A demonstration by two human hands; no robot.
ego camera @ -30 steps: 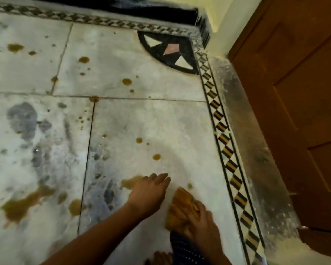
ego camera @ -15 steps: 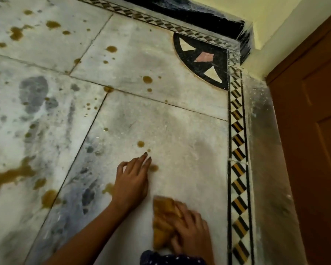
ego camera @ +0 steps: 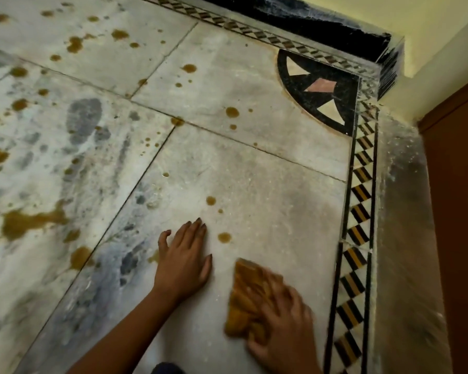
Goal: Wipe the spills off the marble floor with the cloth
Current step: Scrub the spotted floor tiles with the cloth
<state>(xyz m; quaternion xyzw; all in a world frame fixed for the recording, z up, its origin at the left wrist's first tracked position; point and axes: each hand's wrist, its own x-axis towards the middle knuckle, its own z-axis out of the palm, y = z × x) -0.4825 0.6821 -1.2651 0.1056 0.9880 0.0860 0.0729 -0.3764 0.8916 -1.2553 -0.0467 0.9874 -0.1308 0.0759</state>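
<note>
I see a marble floor (ego camera: 268, 179) dotted with brown spills (ego camera: 25, 222). The left hand (ego camera: 183, 261) lies flat on the floor, fingers straight, its grip released. The right hand (ego camera: 284, 327), blurred, has its grip closed over a bunched tan cloth (ego camera: 245, 292), pressed to the floor at lower right, near the left hand. One round spot (ego camera: 224, 237) sits just beyond the cloth, beside the left fingertips. A chequered border (ego camera: 360, 211) runs along the right, by a wooden door (ego camera: 457, 211).
</note>
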